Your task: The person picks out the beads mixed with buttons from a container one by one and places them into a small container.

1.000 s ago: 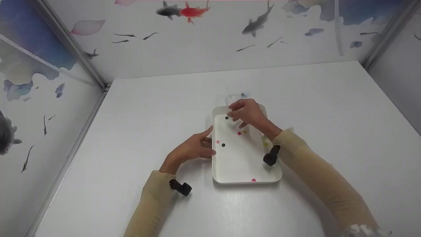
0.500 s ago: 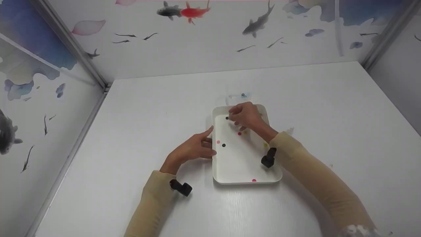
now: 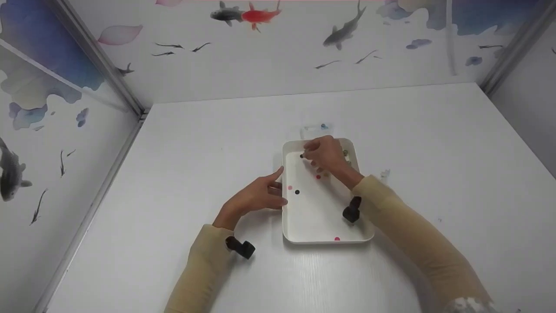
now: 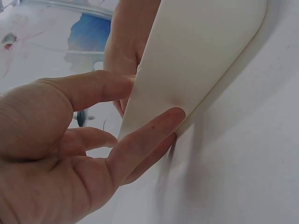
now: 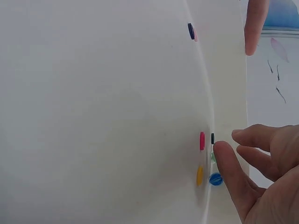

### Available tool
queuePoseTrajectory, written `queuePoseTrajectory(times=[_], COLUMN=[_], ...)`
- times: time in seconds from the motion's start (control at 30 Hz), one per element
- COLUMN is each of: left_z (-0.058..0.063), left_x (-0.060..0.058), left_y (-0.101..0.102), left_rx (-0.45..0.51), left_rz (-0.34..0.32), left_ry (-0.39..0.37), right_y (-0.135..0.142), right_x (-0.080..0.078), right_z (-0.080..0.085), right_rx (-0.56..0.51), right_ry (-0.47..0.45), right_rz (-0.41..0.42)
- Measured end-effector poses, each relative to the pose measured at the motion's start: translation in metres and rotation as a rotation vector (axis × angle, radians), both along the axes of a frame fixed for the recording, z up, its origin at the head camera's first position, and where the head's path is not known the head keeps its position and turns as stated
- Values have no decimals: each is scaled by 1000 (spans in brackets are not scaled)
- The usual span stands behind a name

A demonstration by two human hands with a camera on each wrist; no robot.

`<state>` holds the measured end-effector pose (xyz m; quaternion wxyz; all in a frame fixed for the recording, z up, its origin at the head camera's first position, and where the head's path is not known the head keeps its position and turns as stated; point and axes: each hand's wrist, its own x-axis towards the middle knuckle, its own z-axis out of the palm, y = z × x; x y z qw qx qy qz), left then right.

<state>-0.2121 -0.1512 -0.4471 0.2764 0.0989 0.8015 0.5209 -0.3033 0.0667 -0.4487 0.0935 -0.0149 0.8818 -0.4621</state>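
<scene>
A shallow white tray (image 3: 323,217) lies on the table with small coloured flat discs in it. My left hand (image 3: 254,193) is at its left side; in the left wrist view fairly straight fingers (image 4: 149,135) touch the outer wall. Over the tray's far end is my right hand (image 3: 326,154), fingertips close to a black disc (image 5: 212,138). In the right wrist view its thumb and index finger stand a little apart, with nothing visible between them. Close by lie a red disc (image 5: 202,141), a yellow disc (image 5: 199,176) and a blue disc (image 5: 216,179).
Another black disc (image 3: 297,191) and a pink disc (image 3: 290,188) lie near the tray's left wall, a red disc (image 3: 337,238) at its near edge. Behind the tray is a small clear container (image 3: 316,130) with bluish bits. A clear scrap (image 3: 385,174) lies to the right.
My right hand has lowered slightly toward the black disc, its fingers drawing closer together. The left hand has stayed at the tray's side.
</scene>
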Motion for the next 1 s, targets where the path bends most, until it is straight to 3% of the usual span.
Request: queuePoseTrajectory(times=[0.2, 0.63, 1.0], left_z=[0, 0, 3], left_x=[0, 0, 3], left_y=[0, 1, 0], left_rx=[-32, -6, 4], left_rz=[5, 11, -11], left_ry=[12, 10, 31], right_y=[0, -2, -7], right_x=[1, -4, -6], right_z=[0, -6, -8], right_rx=[22, 7, 58], right_ry=[21, 52, 114], right_rz=[-25, -78, -98])
